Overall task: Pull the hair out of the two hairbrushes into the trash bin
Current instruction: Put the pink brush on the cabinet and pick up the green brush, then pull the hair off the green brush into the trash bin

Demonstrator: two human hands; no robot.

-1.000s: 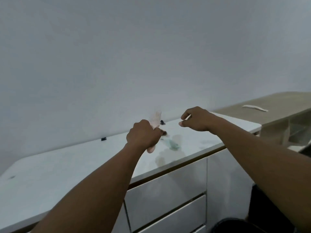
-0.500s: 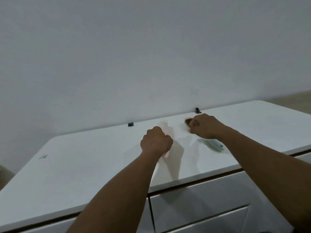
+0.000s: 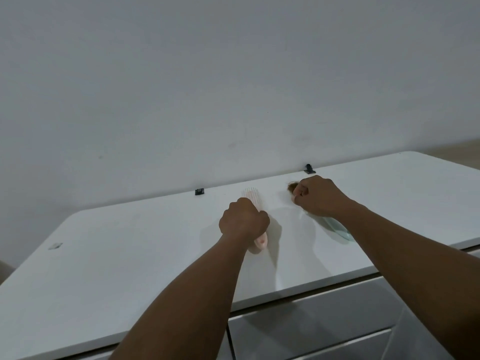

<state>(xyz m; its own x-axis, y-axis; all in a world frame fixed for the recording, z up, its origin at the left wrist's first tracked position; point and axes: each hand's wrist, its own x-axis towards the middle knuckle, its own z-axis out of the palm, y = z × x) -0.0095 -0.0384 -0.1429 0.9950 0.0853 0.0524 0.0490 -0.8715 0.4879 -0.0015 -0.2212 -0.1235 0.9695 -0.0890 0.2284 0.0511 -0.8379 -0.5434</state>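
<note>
My left hand [image 3: 244,221] is closed around the handle of a pink hairbrush [image 3: 251,198], whose bristled head sticks up past my knuckles and whose handle end shows below my fist. My right hand [image 3: 315,195] is a fist pinching a brown clump of hair [image 3: 291,188] that pokes out at its left side. A pale green hairbrush [image 3: 336,227] lies on the white cabinet top [image 3: 130,255], partly hidden under my right wrist. The trash bin is out of view.
The cabinet stands against a plain grey wall. Two small black clips [image 3: 199,191] [image 3: 308,168] sit at its back edge. White drawer fronts [image 3: 324,326] lie below the front edge. A small mark [image 3: 55,245] shows at the left of the top.
The view has swung left and down, so the wooden shelf and the dark bin at the right have left the frame. My right hand has pulled the hair clump away from the pink brush.
</note>
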